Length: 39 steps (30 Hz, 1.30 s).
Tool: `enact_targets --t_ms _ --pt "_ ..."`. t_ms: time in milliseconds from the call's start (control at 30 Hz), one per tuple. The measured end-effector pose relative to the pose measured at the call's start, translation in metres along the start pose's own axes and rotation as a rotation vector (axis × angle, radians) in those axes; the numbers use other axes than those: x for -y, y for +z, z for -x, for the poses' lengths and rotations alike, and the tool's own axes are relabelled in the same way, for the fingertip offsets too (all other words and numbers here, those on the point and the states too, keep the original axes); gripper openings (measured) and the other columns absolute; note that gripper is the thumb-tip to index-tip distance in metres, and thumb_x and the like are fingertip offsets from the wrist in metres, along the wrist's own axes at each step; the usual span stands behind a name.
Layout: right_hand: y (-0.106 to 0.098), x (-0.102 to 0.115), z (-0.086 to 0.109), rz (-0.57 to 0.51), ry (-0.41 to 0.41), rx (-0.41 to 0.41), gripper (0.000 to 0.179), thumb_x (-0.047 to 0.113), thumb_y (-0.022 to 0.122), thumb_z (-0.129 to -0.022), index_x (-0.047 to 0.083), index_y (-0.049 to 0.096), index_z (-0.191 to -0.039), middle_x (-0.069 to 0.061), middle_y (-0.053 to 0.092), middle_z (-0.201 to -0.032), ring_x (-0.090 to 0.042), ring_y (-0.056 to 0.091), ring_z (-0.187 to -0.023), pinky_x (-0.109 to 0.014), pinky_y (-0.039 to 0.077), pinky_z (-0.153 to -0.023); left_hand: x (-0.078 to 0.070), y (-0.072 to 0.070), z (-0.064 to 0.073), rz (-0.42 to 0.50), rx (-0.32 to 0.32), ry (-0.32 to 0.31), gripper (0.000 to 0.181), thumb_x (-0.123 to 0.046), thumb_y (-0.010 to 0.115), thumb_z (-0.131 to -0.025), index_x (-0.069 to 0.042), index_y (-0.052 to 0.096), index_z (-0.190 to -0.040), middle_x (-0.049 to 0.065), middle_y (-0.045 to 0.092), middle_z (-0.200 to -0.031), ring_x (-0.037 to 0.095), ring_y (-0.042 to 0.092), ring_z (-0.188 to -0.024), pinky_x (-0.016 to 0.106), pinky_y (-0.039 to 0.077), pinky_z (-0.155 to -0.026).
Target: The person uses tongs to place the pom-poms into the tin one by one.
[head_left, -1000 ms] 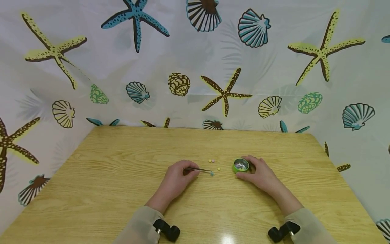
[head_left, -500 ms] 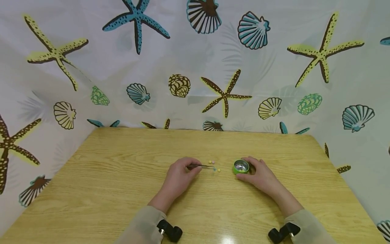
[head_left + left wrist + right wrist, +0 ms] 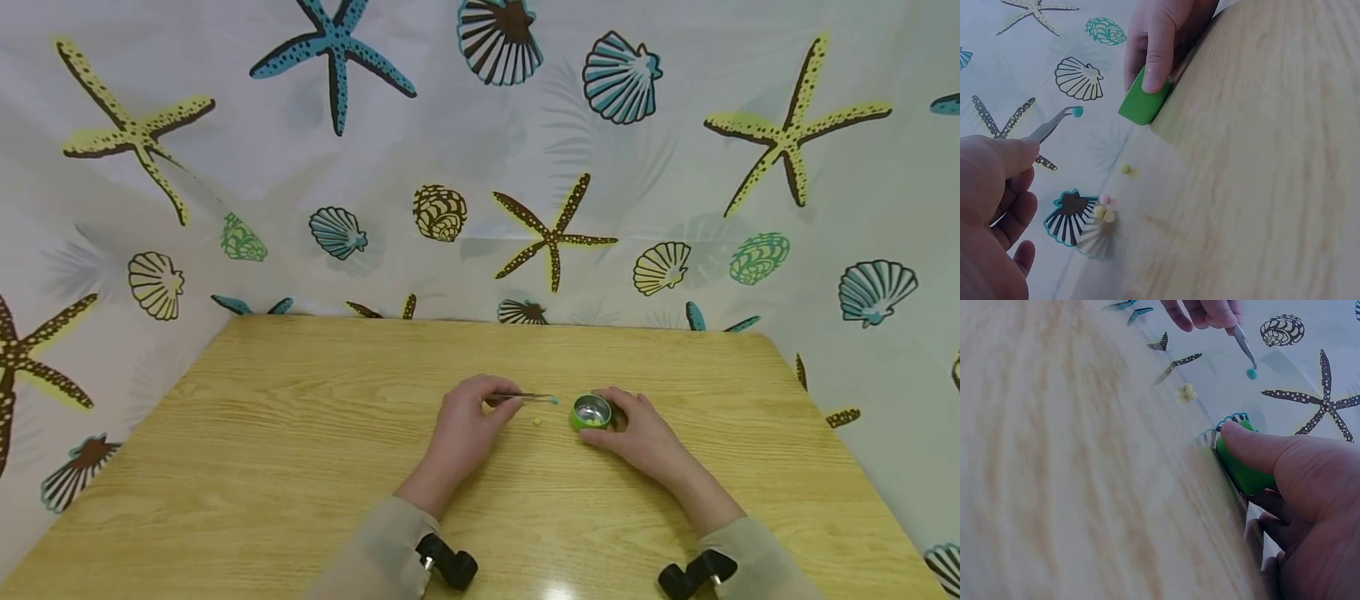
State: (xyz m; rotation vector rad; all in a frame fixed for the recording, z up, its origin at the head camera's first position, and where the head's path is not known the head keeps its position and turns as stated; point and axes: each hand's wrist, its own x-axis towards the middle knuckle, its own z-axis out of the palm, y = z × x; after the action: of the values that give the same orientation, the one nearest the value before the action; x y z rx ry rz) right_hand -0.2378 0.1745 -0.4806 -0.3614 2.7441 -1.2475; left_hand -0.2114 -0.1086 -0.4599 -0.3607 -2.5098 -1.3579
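Between thumb and fingers my left hand (image 3: 472, 421) pinches metal tweezers (image 3: 528, 397). A small blue bead (image 3: 554, 400) sits at the bent tips of the tweezers (image 3: 1054, 123), held above the table to the left of a small round tin. That tin (image 3: 577, 421) is green outside and silvery inside, with some yellow bits at its bottom. Thumb and fingers of my right hand (image 3: 641, 433) grip it from the right as it stands on the table. A yellow bead (image 3: 537, 422) lies left of the tin. In the left wrist view a pink bead (image 3: 1105, 199) touches another yellow bead (image 3: 1104, 214).
The wooden table (image 3: 300, 467) reaches back to a white cloth (image 3: 375, 167) printed with starfish and shells. A black wrist mount (image 3: 447, 562) is on the left sleeve, and a similar black mount (image 3: 697, 573) is on the right one.
My left hand has moved right and away from me, carrying the blue bead in the tweezers up off the table toward the tin. The right hand and tin have stayed in place.
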Motion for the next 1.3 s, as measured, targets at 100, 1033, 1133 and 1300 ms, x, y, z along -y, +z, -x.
enact_targets --t_ms 100,1033,1133,1300 --pt "0.000 0.001 0.000 0.001 -0.015 -0.003 0.067 0.040 0.088 -0.098 0.012 0.063 -0.153 -0.024 0.051 -0.165 -0.059 0.021 -0.160 -0.075 0.020 -0.126 -0.004 0.006 -0.003 -0.004 -0.007 0.011 0.007 -0.017 0.080 -0.105 -0.016 0.083 -0.111 -0.004 0.075 -0.105 0.018 0.066 -0.099 0.043 0.053 -0.088" --pt "-0.001 0.000 0.000 0.016 -0.019 -0.005 0.070 0.041 0.087 -0.098 0.010 0.061 -0.155 -0.033 0.039 -0.169 -0.062 0.017 -0.160 -0.076 0.017 -0.126 -0.020 0.049 -0.019 -0.139 -0.032 0.075 0.009 -0.022 0.083 -0.103 -0.019 0.085 -0.111 -0.005 0.080 -0.106 0.017 0.072 -0.100 0.055 0.043 -0.113" --pt "-0.001 0.000 -0.001 0.016 -0.016 -0.004 0.069 0.041 0.087 -0.098 0.010 0.062 -0.155 -0.034 0.039 -0.169 -0.062 0.017 -0.160 -0.076 0.017 -0.126 -0.021 0.051 -0.018 -0.141 -0.028 0.064 0.009 -0.022 0.083 -0.103 -0.019 0.084 -0.111 -0.006 0.079 -0.106 0.017 0.072 -0.100 0.056 0.043 -0.112" --pt "-0.001 -0.001 -0.001 0.009 -0.007 -0.003 0.067 0.041 0.087 -0.098 0.011 0.063 -0.153 -0.033 0.039 -0.169 -0.061 0.017 -0.161 -0.076 0.017 -0.126 -0.022 0.053 -0.016 -0.150 -0.031 0.056 0.008 -0.023 0.083 -0.103 -0.019 0.084 -0.111 -0.006 0.079 -0.106 0.017 0.072 -0.100 0.056 0.043 -0.110"
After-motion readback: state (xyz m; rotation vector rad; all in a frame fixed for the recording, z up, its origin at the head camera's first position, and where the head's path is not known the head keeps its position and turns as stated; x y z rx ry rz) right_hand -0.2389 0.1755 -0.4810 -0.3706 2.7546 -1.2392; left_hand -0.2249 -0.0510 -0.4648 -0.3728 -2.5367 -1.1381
